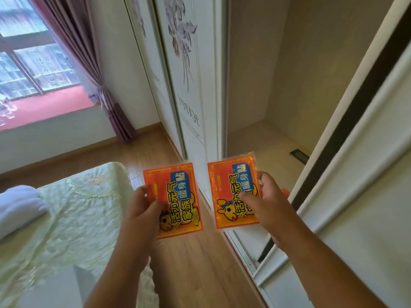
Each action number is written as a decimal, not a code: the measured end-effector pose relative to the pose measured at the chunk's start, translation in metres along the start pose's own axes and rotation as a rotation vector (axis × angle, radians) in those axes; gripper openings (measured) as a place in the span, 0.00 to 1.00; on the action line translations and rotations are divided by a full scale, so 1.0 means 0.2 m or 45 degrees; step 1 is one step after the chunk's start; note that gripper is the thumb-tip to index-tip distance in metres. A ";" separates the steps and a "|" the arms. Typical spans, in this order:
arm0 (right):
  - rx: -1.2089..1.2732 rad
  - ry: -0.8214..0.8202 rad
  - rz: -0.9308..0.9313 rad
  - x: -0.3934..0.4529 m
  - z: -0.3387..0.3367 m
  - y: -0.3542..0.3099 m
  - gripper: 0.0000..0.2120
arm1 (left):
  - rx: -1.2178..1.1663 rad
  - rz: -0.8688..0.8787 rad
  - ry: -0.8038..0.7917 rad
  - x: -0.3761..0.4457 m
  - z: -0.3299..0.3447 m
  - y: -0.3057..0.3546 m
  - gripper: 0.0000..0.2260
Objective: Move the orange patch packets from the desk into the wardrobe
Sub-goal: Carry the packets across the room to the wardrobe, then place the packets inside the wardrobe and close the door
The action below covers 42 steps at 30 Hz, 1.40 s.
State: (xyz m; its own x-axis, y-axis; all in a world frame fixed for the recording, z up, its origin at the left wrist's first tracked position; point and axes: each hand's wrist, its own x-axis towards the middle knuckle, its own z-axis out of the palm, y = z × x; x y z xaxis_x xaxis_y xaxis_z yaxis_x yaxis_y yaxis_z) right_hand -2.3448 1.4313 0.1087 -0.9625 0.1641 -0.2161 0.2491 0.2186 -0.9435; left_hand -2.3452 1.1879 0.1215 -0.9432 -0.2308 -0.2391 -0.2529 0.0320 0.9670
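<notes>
My left hand (142, 210) grips an orange patch packet (175, 192) by its lower left edge, holding it above the wooden floor. A second orange patch packet (229, 190) is pinched in my right hand (264, 203), in front of the open wardrobe (278, 90). Both packets face me, with yellow and blue print and a cartoon animal. A corner of another orange packet (285, 193) shows just behind my right hand, on the wardrobe floor. The desk is out of view.
The wardrobe's sliding doors (186, 70) with a flower print stand left of the opening, and its white frame (355, 152) runs along the right. A bed with a pale green cover (66, 218) fills the lower left. A window and purple curtain (89, 63) lie beyond.
</notes>
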 end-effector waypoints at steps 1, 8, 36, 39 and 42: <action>-0.007 0.010 0.006 0.03 0.01 -0.01 0.09 | -0.001 -0.009 -0.012 0.04 0.01 0.00 0.12; 0.019 0.126 0.037 0.27 0.12 -0.11 0.10 | -0.047 -0.043 -0.172 0.44 0.03 0.04 0.11; 0.080 0.526 0.157 1.00 0.28 -0.20 0.11 | 0.214 0.012 -0.610 1.45 0.30 0.30 0.13; 0.106 0.528 0.142 1.06 0.21 -0.21 0.11 | 0.232 0.057 -0.669 1.45 0.44 0.36 0.14; 0.109 0.552 0.126 1.12 0.14 -0.21 0.11 | 0.228 0.082 -0.708 1.47 0.58 0.38 0.12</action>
State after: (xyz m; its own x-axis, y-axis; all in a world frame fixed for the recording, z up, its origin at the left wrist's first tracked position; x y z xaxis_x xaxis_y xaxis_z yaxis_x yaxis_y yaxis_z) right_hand -2.5734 1.4322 0.0940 -0.7959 0.5721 -0.1981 0.3100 0.1040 -0.9450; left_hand -2.6661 1.2349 0.1145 -0.9169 0.3206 -0.2379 -0.1784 0.2039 0.9626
